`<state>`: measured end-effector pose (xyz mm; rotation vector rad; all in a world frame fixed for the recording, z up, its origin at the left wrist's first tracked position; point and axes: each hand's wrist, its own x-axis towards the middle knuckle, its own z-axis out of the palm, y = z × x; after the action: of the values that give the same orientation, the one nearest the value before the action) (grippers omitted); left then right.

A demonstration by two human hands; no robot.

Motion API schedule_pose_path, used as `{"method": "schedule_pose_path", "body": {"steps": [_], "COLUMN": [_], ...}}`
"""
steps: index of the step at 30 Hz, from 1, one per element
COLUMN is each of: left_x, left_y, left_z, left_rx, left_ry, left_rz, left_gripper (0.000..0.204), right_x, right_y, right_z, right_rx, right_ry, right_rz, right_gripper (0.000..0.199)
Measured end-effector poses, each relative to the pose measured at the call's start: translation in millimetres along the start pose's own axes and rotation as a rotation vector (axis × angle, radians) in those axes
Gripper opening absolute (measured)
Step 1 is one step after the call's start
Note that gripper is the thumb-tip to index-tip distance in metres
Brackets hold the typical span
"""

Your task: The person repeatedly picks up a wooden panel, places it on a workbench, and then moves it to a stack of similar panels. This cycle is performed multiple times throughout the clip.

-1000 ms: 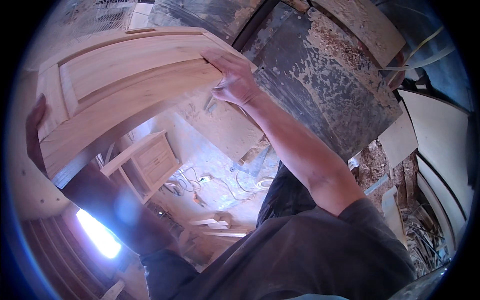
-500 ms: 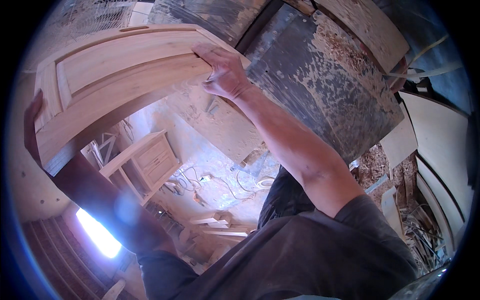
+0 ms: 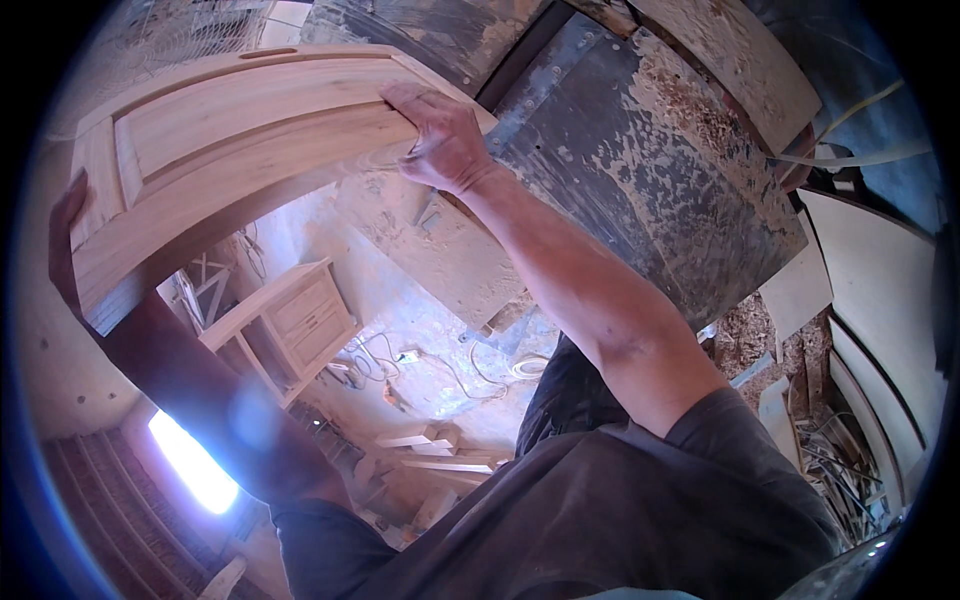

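Pale raw wood fills the upper left of the frame: a panelled cabinet door, held up. The right hand clamps its right end, the left hand curls round its left edge.

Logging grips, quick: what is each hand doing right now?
Left hand: gripping the wooden panel's left end.
Right hand: gripping its right edge.
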<state>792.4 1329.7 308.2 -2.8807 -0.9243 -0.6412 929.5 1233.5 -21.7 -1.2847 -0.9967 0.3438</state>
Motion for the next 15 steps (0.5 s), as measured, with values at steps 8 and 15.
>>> {"method": "schedule_pose_path", "body": {"steps": [8,15], "left_x": [3.0,3.2], "left_y": [-8.1,-24.4], "left_z": [2.2,-3.7], "left_rx": [-0.187,-0.201], "left_ry": [0.079,0.027], "left_rz": [-0.181,-0.114], "left_gripper": [0.036,0.051], "right_x": [4.2,6.1], "right_y": [1.4,2.6], "right_z": [3.0,8.0], "right_rx": [-0.006,0.009], "right_ry": [-0.036,-0.032], "right_rz": [0.015,0.02], "right_gripper": [0.061,0.061]}}
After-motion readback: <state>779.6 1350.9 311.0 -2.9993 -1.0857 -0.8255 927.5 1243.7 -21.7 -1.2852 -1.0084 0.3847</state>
